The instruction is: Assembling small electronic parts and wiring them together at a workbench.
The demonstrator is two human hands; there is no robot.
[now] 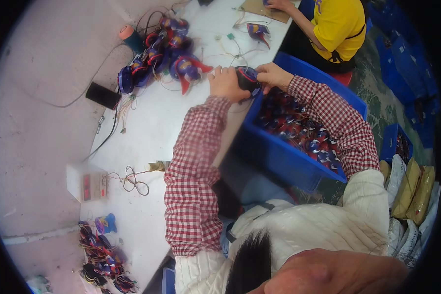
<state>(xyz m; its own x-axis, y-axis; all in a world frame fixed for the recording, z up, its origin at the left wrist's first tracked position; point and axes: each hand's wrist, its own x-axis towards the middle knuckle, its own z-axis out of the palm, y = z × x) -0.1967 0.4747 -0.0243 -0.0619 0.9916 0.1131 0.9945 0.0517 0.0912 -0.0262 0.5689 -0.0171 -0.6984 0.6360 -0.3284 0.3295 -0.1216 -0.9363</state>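
Over the table edge I hold a dark blue, round plastic shell with a red rim (248,80); thin wires trail from its top. My left hand (225,83) is closed around its left side, thumb along the bottom. My right hand (274,77) pinches at its right edge, though the fingertips are partly hidden. Left of my left hand lies a purple-blue plastic piece with red fins (187,69). Below my right forearm a blue bin (299,169) is filled with many small red, blue and white parts with wires.
More wired shells (154,54) are heaped on the white table (147,127), near a thread spool (130,35) and a black phone (103,95). A white box with a red display (86,183) stands at the left. A person in a yellow shirt (339,24) sits at the far right.
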